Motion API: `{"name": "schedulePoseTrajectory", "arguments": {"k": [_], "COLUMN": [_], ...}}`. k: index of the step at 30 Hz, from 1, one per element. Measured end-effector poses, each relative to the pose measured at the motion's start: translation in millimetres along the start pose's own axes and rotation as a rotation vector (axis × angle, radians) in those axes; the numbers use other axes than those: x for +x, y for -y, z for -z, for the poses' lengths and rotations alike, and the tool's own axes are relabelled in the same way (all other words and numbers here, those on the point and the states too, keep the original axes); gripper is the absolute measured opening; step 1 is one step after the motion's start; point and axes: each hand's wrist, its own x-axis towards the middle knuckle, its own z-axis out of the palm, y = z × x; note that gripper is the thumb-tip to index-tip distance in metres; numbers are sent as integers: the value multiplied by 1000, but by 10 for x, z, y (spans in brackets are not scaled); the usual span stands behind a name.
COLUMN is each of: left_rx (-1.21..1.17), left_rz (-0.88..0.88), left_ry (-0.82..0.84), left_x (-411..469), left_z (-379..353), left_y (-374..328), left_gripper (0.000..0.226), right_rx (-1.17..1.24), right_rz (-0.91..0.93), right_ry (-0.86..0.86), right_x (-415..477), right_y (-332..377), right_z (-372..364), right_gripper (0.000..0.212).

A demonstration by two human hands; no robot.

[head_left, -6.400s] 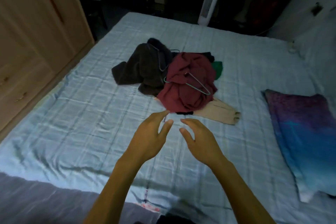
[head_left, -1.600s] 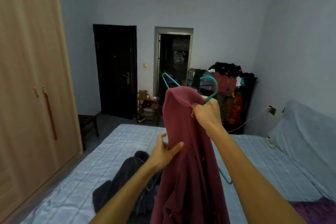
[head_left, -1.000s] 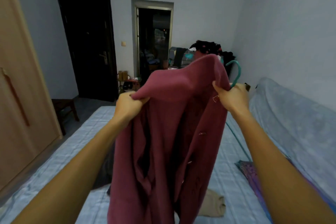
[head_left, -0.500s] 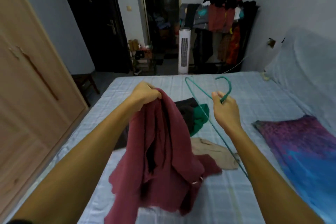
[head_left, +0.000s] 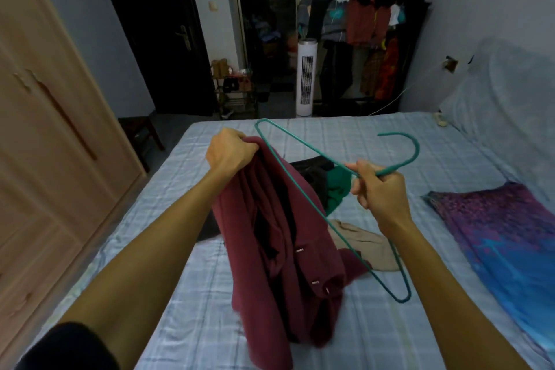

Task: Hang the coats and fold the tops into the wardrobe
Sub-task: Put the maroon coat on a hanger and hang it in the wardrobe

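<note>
Since half a second ago, the teal hanger [head_left: 303, 186] is brought against the maroon coat [head_left: 282, 246], bunched in the left hand [head_left: 229, 152] over the bed [head_left: 390, 324]; its neck is gripped by the right hand [head_left: 378, 189], so threading seems next.

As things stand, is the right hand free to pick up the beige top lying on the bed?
Probably not: the right hand is closed on the green hanger, whose wire frame hangs over the beige top. It would have to release that grip first.
</note>
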Motion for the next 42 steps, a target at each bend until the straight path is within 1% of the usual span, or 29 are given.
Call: {"name": "schedulePoseTrajectory", "arguments": {"k": [3, 7, 9, 13, 16, 17, 18, 19, 21, 22, 25, 27, 29, 31, 32, 33, 35, 36, 38, 39, 40, 42], "left_rx": [-79, -131, -134, -126, -93, -85, -84, -90, -85, -69, -57, -48, -62, -127, -83, 36, 262, 313, 354, 355, 352, 338], "left_rz": [40, 23, -18, -113, -211, -249, -281, -307, -354, -378, -452, -514, -594, -671, -735, -838, -1074, -1146, -1195, -1209, -1233, -1305], "left_ry": [26, 39, 44, 37, 12, 16, 22, 24, 1, -10, 13, 107, 278, 438, 450, 376, 144, 118, 203, 233, 224, 136], "left_x": [114, 238, 245, 205, 121, 61, 1, -41, -27, -2, -100, -353, -543, -542, -500, -440, -293, -226, -112, -93, -88, -108], "left_z": [40, 68, 57, 47, 3, -29, -56, -65, -35, -2, 43, -26, -92, -58, -11, 12, -12, -50, -164, -222, -275, -361], "left_y": [69, 110, 55, -107, -264, -330, -387, -429, -439, -413, -441, -554, -602, -564, -546, -531, -521, -534, -550, -559, -571, -619], "left_gripper": [21, 13, 17, 7, 14, 16, 17, 18, 19, 20, 17, 15, 16, 18, 23, 31, 46, 54, 64, 64, 62, 58], "right_rx": [-20, -70, -118, -283, -274, -265, -271, -299, -365, -378, -303, -239, -211, -168, -148, -143, -155, -154, -141, -133, -125, -128], "right_rz": [2, -68, -65, -35, -46, -39, -24, -5, 22, 28, 43, 79, 153, 180, 185, 198, 241, 259, 272, 266, 257, 259], "right_ry": [12, 64, 68, 61, 154, 152, 102, 16, -177, -239, -281, -313, -365, -403, -406, -399, -376, -369, -372, -378, -384, -391], "right_x": [-111, -220, -246, -240, -232, -223, -214, -202, -192, -191, -174, -162, -142, -133, -130, -123, -104, -90, -66, -58, -55, -54], "right_y": [-51, -157, -227, -297, -228, -209, -196, -200, -221, -230, -199, -137, -109, -107, -97, -83, -36, -9, 25, 31, 31, 41], "right_z": [72, 28, -83, -329, -543, -633, -713, -771, -796, -778, -785, -848, -841, -749, -706, -677, -667, -669, -658, -637, -608, -548], "right_gripper": [29, 30, 33, 38, 33, 31, 29, 29, 32, 34, 34, 37, 42, 43, 43, 43, 41, 39, 33, 31, 30, 30]}}
